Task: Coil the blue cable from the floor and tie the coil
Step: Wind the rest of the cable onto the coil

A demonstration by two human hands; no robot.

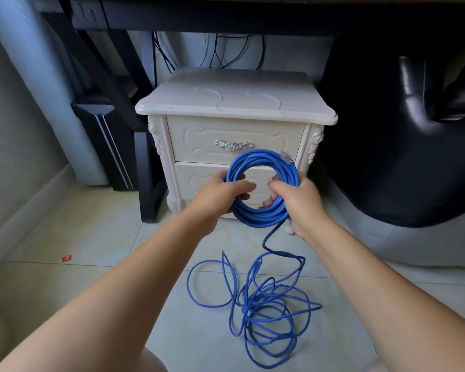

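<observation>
Blue cable [258, 217]: half coiled, rest tangled on floor [91, 264]
Left hand [220, 196]: fingers wrapped round the loops so they don't spring
Right hand [298, 200]: gripping them too, steadying

Behind the left hand [220, 196], the right hand [300, 200] and the coil [261, 154], the nightstand's lower drawer [196, 178] is mostly covered. The clear plug [286, 158] above the right hand is blurred. Well left of the left hand, a red scrap [66, 258] is too small to identify.
</observation>
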